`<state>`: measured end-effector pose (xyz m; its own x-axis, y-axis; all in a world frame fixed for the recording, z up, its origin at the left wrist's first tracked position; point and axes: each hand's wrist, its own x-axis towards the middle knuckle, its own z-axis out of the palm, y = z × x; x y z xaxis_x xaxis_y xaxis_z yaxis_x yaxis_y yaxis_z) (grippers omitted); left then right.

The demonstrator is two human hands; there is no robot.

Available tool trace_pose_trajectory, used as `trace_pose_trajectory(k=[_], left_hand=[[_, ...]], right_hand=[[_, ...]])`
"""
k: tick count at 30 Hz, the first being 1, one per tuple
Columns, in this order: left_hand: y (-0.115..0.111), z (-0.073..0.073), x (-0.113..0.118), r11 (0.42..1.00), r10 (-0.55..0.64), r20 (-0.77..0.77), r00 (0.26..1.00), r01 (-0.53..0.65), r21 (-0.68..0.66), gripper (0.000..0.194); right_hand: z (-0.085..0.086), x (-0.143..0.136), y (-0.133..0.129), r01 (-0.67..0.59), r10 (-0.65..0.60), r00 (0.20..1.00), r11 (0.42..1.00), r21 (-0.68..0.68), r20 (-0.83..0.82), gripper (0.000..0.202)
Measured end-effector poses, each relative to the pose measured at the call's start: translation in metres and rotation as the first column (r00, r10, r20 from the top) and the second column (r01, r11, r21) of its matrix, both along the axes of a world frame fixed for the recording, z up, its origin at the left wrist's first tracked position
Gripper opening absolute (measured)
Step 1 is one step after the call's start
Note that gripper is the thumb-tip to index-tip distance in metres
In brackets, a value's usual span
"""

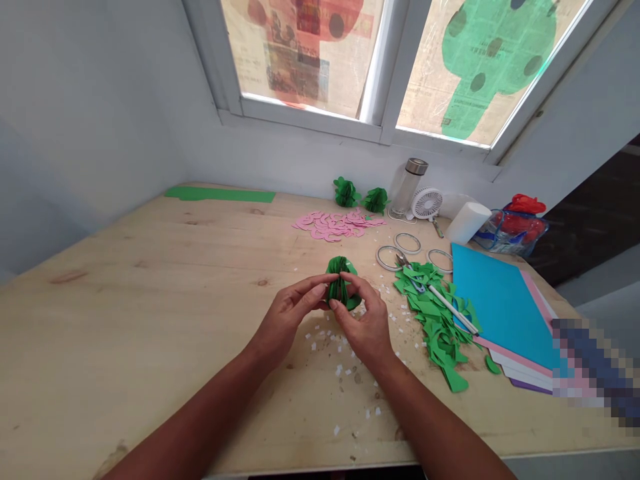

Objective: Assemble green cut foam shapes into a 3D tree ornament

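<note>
At a wooden bench (130, 300) below a papered window (300, 67), a person's left hand (283, 319) pinches one side of a pleated green paper piece (339, 264) between thumb and fingers; the right hand (369, 321) pinches the opposite side, the index fingertips nearly meeting at its folds; whether the piece touches the wood is hard to tell; white paper bits (339, 370) lie scattered near the wrists; to the right, scissors (404, 263) and a white pen (454, 310) rest on heaped green scraps (435, 333), next to stacked coloured sheets (500, 300); beyond the hands, pink cutouts (330, 225) lie piled, with two more green paper shapes (345, 193) behind them, left of a glass bottle (406, 190) and a small white fan (427, 203).
</note>
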<state>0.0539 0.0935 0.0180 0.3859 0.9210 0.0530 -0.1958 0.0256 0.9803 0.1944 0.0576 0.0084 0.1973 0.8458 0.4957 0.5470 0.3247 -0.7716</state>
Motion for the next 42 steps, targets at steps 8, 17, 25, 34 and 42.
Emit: trace_pose_trajectory(k=[8, 17, 25, 34, 42], left_hand=[[-0.0023, 0.0011, 0.0020, 1.000, -0.010, -0.017, 1.000, 0.010, -0.014, 0.039], [-0.0008, -0.0030, 0.0037, 0.999, 0.028, 0.017, 0.999, -0.028, -0.021, 0.038], [0.0011, -0.0015, 0.0042, 0.996, 0.075, 0.056, 0.996, -0.073, -0.050, 0.043], [0.0031, 0.0001, 0.0028, 0.986, 0.129, 0.167, 0.977, -0.108, -0.131, 0.033], [0.0059, -0.0010, 0.0034, 0.963, 0.183, 0.131, 0.974, -0.151, -0.225, 0.032]], right_hand=[[-0.0037, -0.0011, 0.0000, 0.034, -0.044, 0.988, 0.997, 0.073, 0.150, 0.037], [-0.0054, -0.0013, 0.0003, 0.014, -0.038, 0.976, 0.994, 0.110, 0.215, 0.039], [-0.0034, -0.0009, -0.0013, 0.005, -0.035, 0.978, 0.989, 0.147, 0.208, 0.036], [-0.0024, 0.0005, -0.0022, 0.050, -0.072, 0.980, 0.991, 0.123, 0.184, 0.032], [-0.0049, -0.0004, -0.0014, 0.020, -0.040, 0.982, 0.994, 0.105, 0.185, 0.032]])
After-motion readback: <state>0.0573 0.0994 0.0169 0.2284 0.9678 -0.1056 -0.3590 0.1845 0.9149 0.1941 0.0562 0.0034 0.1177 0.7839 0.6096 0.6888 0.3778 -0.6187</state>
